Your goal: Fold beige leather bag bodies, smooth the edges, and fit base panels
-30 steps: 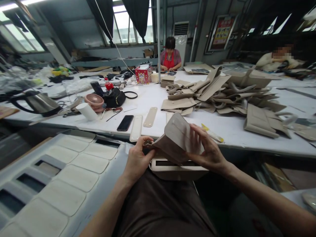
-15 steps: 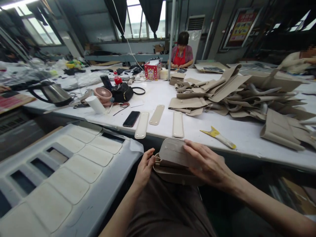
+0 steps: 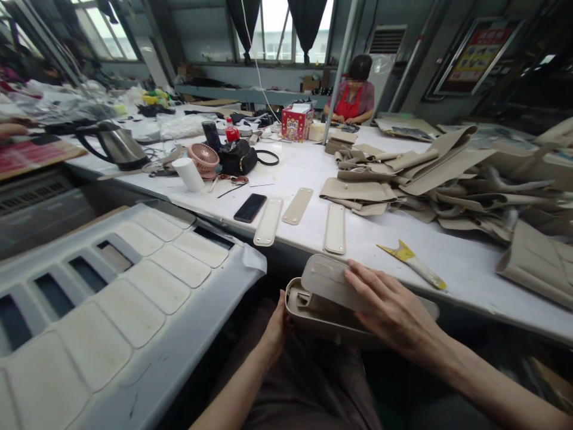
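A beige leather-like bag (image 3: 313,310) rests above my lap, its opening facing up. My left hand (image 3: 276,328) grips the left end of the bag, with the thumb along the rim and the other fingers mostly hidden. Over the opening lies a pale grey, round-ended panel (image 3: 324,276), tilted. My right hand (image 3: 380,295) holds this panel from above, fingers on its far edge and thumb hidden beneath the hand. On the table edge just beyond are three beige strips with small studs, among them a left strip (image 3: 268,222), a middle strip (image 3: 298,206) and a right strip (image 3: 335,230).
At left stands a board (image 3: 197,334) bearing rows of cream panels. A phone (image 3: 250,207), a pink fan (image 3: 205,158) and a kettle (image 3: 119,146) are on the table. To the right lie a yellow-ended scraper (image 3: 412,263) and piled beige bag pieces (image 3: 447,173). A person (image 3: 353,101) sits opposite.
My left hand has moved down from the opening's corner to the bag's left end. More of the opening shows. The view has turned left, so things appear further right.
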{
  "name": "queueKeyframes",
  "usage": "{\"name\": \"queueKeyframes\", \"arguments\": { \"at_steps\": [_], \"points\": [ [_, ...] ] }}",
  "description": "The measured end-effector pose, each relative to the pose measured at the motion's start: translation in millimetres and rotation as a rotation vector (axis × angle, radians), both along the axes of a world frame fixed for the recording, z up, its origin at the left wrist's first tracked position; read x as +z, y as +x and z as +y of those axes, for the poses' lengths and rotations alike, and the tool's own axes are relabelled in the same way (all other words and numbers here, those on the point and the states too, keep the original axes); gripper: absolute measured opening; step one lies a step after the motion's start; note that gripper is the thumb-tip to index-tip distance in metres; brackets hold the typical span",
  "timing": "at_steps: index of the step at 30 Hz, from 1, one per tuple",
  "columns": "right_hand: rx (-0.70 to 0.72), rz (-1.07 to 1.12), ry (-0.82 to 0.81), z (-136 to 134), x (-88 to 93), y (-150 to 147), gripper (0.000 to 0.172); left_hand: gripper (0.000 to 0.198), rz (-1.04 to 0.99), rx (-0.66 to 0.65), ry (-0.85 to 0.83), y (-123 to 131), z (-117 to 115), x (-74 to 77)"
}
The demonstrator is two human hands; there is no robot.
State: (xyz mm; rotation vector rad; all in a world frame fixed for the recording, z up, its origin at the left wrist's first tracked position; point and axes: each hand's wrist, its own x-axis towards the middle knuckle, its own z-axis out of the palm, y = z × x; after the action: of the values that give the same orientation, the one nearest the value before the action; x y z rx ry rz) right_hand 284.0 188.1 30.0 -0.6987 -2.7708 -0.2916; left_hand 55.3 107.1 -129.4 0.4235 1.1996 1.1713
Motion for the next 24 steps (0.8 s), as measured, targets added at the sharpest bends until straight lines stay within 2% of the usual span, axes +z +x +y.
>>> {"name": "queueKeyframes", "arguments": {
  "at_steps": [3, 7, 13, 15, 18, 21, 24],
  "points": [
    [0.006, -0.050, 0.075, 2, -4.3, 0, 0.062, 0.076, -0.150, 0.061, 0.027, 1, -1, 4.4],
    [-0.048, -0.058, 0.163, 9, 0.9, 5, 0.059, 0.072, -0.179, 0.097, 0.016, 1, -2, 3.7],
    [0.025, -0.126, 0.119, 0, -12.9, -4, 0.061, 0.072, -0.197, 0.082, 0.020, 2, -1, -0.5],
    [0.058, -0.145, 0.045, -3, -17.3, -12, 0.062, 0.073, -0.214, 0.081, 0.034, 2, -1, 2.0],
    [0.171, -0.168, -0.171, 1, -13.1, -17, 0.065, 0.075, -0.230, 0.051, 0.042, 1, -2, 8.0],
    [0.222, -0.110, -0.402, 11, -0.5, -16, 0.052, 0.075, -0.215, 0.027, 0.035, 0, -2, 12.7],
    [0.219, -0.114, -0.483, 20, 6.7, -16, 0.043, 0.073, -0.240, 0.029, 0.052, 0, -2, 15.1]
  ]
}}
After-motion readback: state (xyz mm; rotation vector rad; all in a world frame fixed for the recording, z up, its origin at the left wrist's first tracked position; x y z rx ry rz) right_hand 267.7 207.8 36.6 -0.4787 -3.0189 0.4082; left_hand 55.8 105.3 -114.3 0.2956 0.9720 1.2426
